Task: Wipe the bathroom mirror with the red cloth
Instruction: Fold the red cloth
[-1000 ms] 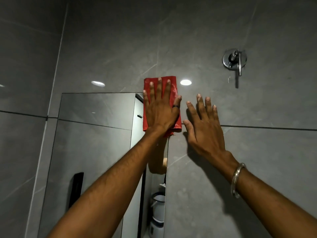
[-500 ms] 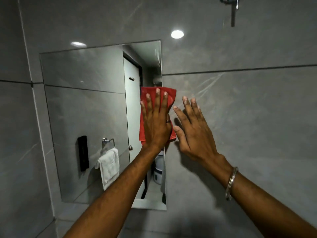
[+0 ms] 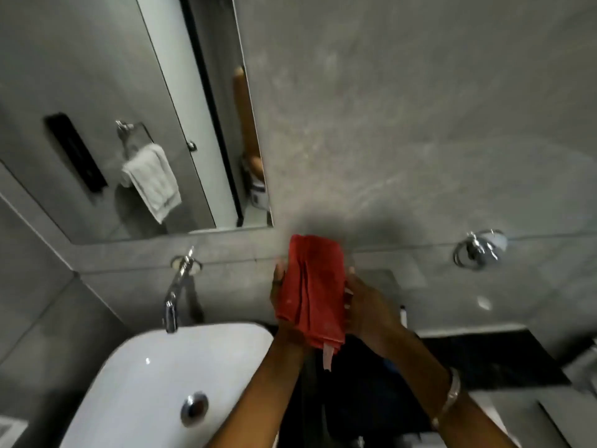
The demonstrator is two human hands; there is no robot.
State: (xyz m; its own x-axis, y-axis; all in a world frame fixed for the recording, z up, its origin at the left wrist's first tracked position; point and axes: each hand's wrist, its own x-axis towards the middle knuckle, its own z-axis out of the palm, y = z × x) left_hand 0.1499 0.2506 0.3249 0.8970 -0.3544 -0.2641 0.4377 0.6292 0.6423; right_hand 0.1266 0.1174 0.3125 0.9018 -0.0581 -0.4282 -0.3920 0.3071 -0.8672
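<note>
The folded red cloth [image 3: 315, 289] is held upright in front of me, below the mirror's lower right corner and off the glass. My left hand [image 3: 278, 291] grips its left edge, mostly hidden behind the cloth. My right hand [image 3: 371, 310] holds its right edge. The mirror [image 3: 129, 92] fills the upper left of the head view and reflects a white towel, a door and part of my arm. A pale tag hangs from the cloth's bottom.
A white basin [image 3: 135, 383] with a chrome drain sits at the lower left, under a wall-mounted chrome tap [image 3: 176, 286]. A chrome ring holder [image 3: 478, 248] is fixed to the grey tiled wall at right. A dark countertop [image 3: 484, 360] runs below my right arm.
The view has dropped from the mirror's right edge to the basin. The cloth has come off the mirror and down; my right hand left the wall and now holds the cloth too.
</note>
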